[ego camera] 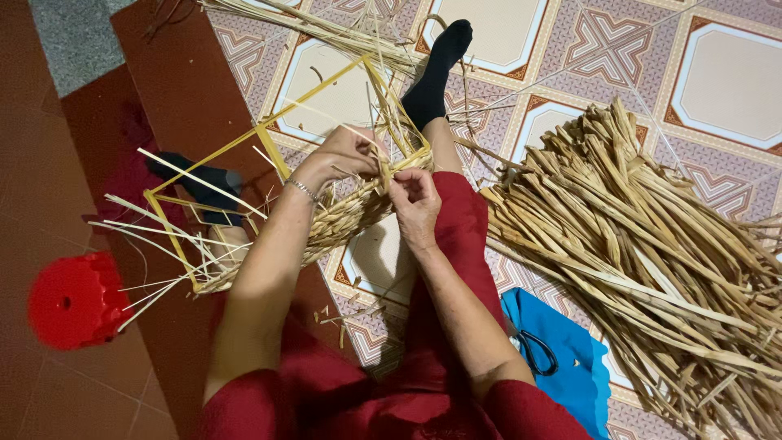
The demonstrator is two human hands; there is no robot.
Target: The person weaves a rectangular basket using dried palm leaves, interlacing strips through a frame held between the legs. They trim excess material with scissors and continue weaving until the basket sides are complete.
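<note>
I look down at a yellow wire frame (213,153) shaped like a box, resting across my legs. A woven band of dried straw (342,222) runs along its near side. My left hand (340,155), with a bracelet on the wrist, pinches straw strands at the frame's right corner. Just below, touching it, my right hand (415,204) grips the same twisted strands. Loose pale strips (155,244) stick out from the frame's left end.
A large heap of dried straw (643,244) lies on the patterned tile floor to the right. Black-handled scissors (533,352) rest on a blue cloth (570,367) by my right elbow. A red plastic stool (73,300) stands at left. My black-socked foot (436,69) stretches ahead.
</note>
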